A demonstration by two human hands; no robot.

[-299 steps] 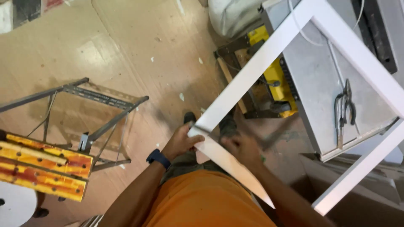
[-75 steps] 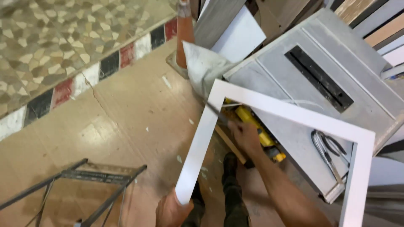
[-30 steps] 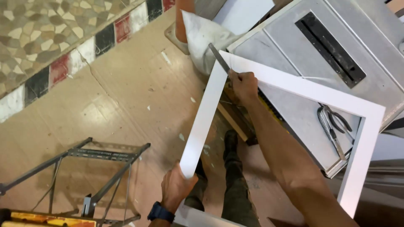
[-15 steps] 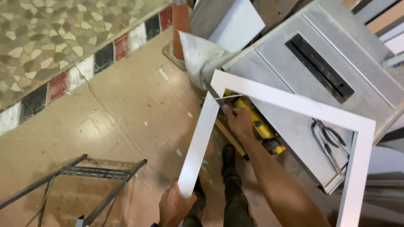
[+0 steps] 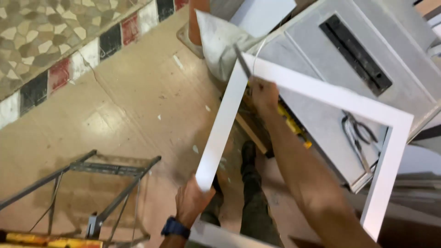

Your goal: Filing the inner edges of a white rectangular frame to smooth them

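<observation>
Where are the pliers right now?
In the head view the pliers lie at right on the grey table saw top, seen through the white frame, right of the right hand.

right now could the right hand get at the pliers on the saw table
Probably yes: the right hand is at the white frame corner with a thin tool, and the pliers lie uncovered on the saw table, inside the frame opening.

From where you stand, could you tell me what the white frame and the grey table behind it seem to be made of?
The white frame looks like painted or laminated wood or board: flat, smooth, matte faces with square edges, though the core is hidden. The grey table appears to be bare metal, judging by its dull silvery sheen and the dark slot in its top.
</observation>
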